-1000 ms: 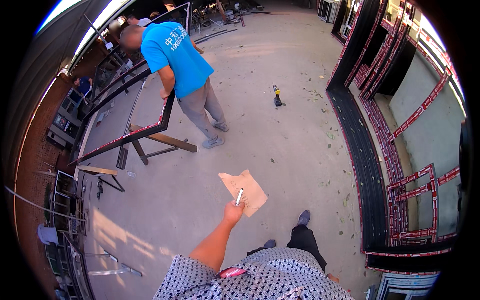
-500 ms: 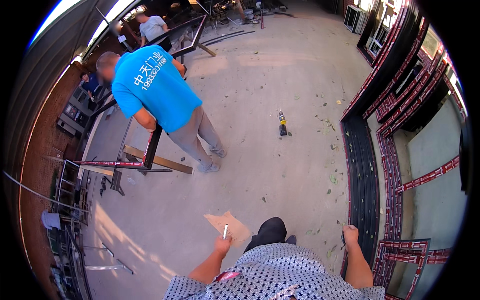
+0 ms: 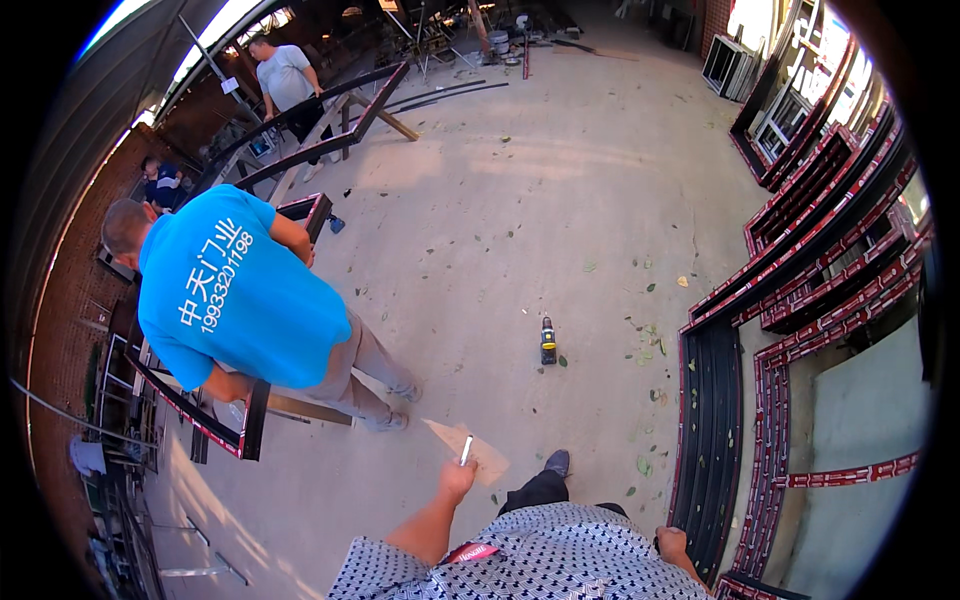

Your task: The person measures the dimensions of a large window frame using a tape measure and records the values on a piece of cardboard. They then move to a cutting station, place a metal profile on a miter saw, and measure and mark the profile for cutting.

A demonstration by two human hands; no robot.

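The left hand (image 3: 457, 482) has its grip closed on a white marker (image 3: 466, 450) and brown sheet (image 3: 488, 462); the right hand (image 3: 674, 545) is curled, contents unclear.

Paper (image 3: 488, 463) in our left hand (image 3: 457, 482), drill (image 3: 548, 346) on the floor (image 3: 470, 270) ahead, co-worker (image 3: 250, 300) to our left, frames (image 3: 711, 420) along our right!

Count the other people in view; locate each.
3: one in a bright blue shirt at left, one in grey by a dark frame at upper left, one in dark blue beyond the first. Others may be hidden.
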